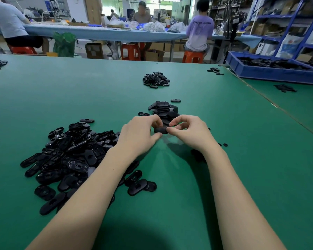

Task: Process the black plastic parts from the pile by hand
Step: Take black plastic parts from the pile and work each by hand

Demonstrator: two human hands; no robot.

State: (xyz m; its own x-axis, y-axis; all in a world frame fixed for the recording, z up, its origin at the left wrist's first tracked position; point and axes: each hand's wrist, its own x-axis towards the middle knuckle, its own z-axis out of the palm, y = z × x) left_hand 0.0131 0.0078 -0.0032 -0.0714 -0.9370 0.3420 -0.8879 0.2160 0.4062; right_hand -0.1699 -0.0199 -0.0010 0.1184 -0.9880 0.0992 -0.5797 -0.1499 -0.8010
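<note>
Head view: green table [224,159] (black parts piled [70,156]), workshop behind.

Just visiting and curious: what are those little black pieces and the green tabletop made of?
The black pieces in the big pile look like moulded plastic: glossy, with light glinting off their rims and cut-out holes. The one both hands hold looks duller. The green tabletop seems a smooth matte mat, perhaps rubber or vinyl; it shows only soft reflections.

Bare green mat [242,159] right of the hands; big pile [70,156] crowds the left
</note>
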